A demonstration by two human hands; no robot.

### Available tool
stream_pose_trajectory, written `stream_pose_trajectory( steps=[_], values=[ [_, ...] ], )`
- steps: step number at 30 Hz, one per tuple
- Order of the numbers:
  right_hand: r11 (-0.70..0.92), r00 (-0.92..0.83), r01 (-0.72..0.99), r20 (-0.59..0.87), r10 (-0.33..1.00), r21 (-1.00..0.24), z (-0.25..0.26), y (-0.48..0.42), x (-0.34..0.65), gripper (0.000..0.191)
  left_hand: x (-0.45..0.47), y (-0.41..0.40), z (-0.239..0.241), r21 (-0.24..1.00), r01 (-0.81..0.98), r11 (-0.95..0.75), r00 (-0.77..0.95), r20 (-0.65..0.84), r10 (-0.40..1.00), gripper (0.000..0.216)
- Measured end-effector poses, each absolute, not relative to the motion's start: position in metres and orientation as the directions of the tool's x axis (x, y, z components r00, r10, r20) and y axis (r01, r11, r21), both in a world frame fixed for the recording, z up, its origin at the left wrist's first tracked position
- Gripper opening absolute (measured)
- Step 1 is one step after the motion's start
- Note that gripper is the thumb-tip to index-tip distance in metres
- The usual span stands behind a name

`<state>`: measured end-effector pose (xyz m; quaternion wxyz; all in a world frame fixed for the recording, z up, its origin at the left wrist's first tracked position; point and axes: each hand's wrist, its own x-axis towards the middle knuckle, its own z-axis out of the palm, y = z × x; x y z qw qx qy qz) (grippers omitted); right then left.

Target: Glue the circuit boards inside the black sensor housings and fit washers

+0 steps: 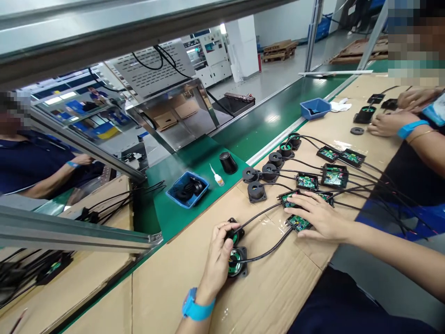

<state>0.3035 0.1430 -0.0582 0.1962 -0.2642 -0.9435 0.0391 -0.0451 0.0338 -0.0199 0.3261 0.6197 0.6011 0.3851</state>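
My left hand [219,253] is curled against two round black housings at the near part of the bench. Its fingers reach over the farther housing [237,237], and its thumb and palm press against the nearer housing [239,262], whose round green circuit board shows. Black cables run from these housings to small black boxes with green circuit boards. My right hand [321,215] lies palm down with fingers spread over those boxes, touching the upper box [288,200] and the lower box [299,223]. Its palm partly hides a further box [328,198].
Several more round housings [256,191] are cabled to open boxes [334,176] farther along. A blue bin [187,189], a small glue bottle [219,179] and a black cup-shaped part [228,163] stand on the green surface. At right, a co-worker's hands [389,123] handle similar parts.
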Motion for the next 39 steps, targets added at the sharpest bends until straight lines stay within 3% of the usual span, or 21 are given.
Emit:
stream_pose_trajectory(
  steps=[7,12,16,18,20,24,28,32,36,39],
  values=[
    [0.871,-0.779,0.405,0.394,0.488,-0.278,-0.04,0.167,0.286,0.047,-0.058,0.056,-0.013,0.783,0.621,0.033,-0.084,0.025,0.996,0.059],
    [0.822,-0.705,0.393,0.439,0.557,-0.413,0.001,0.184,0.256,0.029,-0.105,0.114,0.015,0.586,0.769,0.255,-0.411,0.149,0.899,0.051],
    [0.759,-0.732,0.457,0.288,0.617,-0.464,0.03,0.218,0.199,0.03,-0.134,0.169,0.033,0.424,0.799,0.427,-0.535,0.178,0.826,0.055],
    [0.727,-0.736,0.511,0.203,0.646,-0.46,0.037,0.238,0.162,0.027,-0.141,0.19,0.035,0.375,0.803,0.463,-0.539,0.124,0.833,0.06],
    [0.688,-0.737,0.575,0.085,0.671,-0.443,0.039,0.257,0.124,0.035,-0.147,0.204,0.033,0.354,0.805,0.476,-0.526,0.054,0.849,0.054],
    [0.596,-0.691,0.689,-0.124,0.712,-0.412,0.035,0.284,0.062,0.04,-0.157,0.211,0.028,0.371,0.794,0.482,-0.516,-0.008,0.856,0.041],
    [0.535,-0.653,0.731,-0.203,0.73,-0.424,0.026,0.293,0.032,0.036,-0.17,0.201,0.032,0.46,0.751,0.473,-0.546,0.031,0.837,0.037],
    [0.508,-0.641,0.724,-0.181,0.746,-0.467,0.018,0.291,0.022,0.036,-0.181,0.168,0.043,0.636,0.66,0.399,-0.544,0.039,0.838,0.046],
    [0.515,-0.66,0.67,-0.111,0.743,-0.534,0.017,0.284,0.023,0.034,-0.171,0.101,0.037,0.781,0.526,0.337,-0.437,-0.092,0.895,0.066],
    [0.542,-0.696,0.579,-0.023,0.718,-0.61,0.023,0.268,0.038,0.032,-0.151,0.044,0.016,0.812,0.457,0.364,-0.384,-0.189,0.904,0.065]
  ],
)
